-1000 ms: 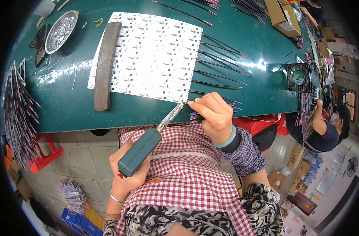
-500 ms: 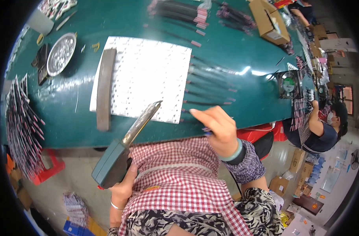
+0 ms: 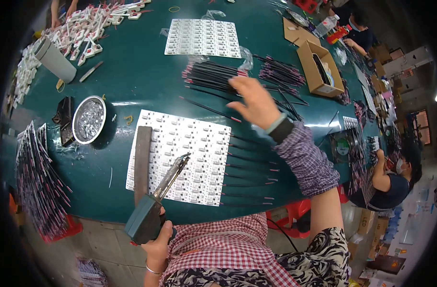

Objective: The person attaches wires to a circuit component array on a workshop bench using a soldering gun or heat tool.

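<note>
**Reaching for wires, iron at the ready**

Green tabletop (image 3: pixel 146 91) is carrying a white circuit panel (image 3: pixel 180 158) near the front edge. Left hand (image 3: pixel 156 241) is clenching a soldering iron (image 3: pixel 154 205), tip hovering over the panel. Right hand (image 3: pixel 254 103), fingers spread and holding nothing, is reaching toward the black wires (image 3: pixel 213 76) farther back. Best to be keeping the hot tip steady, clear of the sleeve.

white circuit-board sheets (image 3: pixel 187 162): 2 | soldering iron (image 3: pixel 156 201): 1 | round metal dish (image 3: pixel 89 119): 1 | open cardboard box (image 3: pixel 319 71): 1
</note>
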Action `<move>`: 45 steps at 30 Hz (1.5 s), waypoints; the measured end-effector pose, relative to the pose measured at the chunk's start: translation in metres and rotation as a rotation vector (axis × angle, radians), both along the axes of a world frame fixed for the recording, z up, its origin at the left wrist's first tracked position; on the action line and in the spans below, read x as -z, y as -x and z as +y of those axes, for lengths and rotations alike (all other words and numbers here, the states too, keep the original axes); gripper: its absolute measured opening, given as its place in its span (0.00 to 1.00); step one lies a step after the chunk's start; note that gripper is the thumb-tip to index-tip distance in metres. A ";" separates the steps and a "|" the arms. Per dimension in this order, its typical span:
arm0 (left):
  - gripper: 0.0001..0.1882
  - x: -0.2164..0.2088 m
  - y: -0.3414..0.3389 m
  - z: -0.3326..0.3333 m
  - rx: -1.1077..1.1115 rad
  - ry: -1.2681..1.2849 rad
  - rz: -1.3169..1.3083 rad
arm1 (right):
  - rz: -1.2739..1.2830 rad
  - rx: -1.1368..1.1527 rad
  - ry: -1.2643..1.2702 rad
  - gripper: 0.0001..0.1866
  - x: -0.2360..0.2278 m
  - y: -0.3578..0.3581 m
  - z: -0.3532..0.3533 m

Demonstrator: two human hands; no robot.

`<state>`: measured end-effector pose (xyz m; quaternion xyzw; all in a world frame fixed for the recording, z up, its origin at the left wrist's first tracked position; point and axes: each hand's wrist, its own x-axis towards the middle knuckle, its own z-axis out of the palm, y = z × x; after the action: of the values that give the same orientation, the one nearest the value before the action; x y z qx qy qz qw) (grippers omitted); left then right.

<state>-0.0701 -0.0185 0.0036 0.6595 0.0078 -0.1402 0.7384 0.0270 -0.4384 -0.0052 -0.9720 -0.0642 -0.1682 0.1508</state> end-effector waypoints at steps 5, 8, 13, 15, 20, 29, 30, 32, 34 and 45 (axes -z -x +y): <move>0.22 -0.010 -0.011 -0.008 -0.053 0.041 0.011 | -0.118 -0.046 0.222 0.33 0.020 -0.068 0.054; 0.30 -0.013 -0.019 -0.002 -0.193 -0.048 -0.077 | -0.218 0.061 0.568 0.16 0.031 -0.088 0.051; 0.29 -0.065 -0.082 0.093 -0.167 -0.402 -0.904 | -0.055 0.119 0.448 0.04 0.016 -0.097 0.061; 0.26 -0.124 -0.098 0.106 -0.498 -0.601 -0.987 | -0.018 0.084 0.428 0.04 0.030 -0.103 0.058; 0.23 -0.204 -0.096 0.143 -0.586 -0.379 -0.806 | -0.020 0.026 0.372 0.05 0.034 -0.096 0.046; 0.28 -0.106 -0.069 0.026 -0.483 0.069 -0.201 | 0.049 -0.028 0.177 0.06 -0.012 -0.080 0.025; 0.28 -0.101 -0.068 0.016 -0.487 0.067 -0.196 | 0.028 -0.101 0.345 0.05 -0.029 -0.079 0.026; 0.35 -0.092 -0.066 0.003 -0.400 0.104 -0.106 | -0.084 -0.222 0.654 0.03 -0.055 -0.076 0.029; 0.36 -0.093 -0.069 -0.002 -0.362 0.183 -0.048 | -0.024 -0.188 0.827 0.02 -0.074 -0.069 0.049; 0.35 -0.089 -0.074 -0.016 -0.224 0.214 0.101 | 0.249 0.004 0.674 0.04 -0.014 -0.030 0.084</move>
<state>0.0044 -0.0344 0.0931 0.5642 0.1034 -0.0901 0.8142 0.0570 -0.3546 0.0086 -0.9803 -0.0954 -0.0180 -0.1718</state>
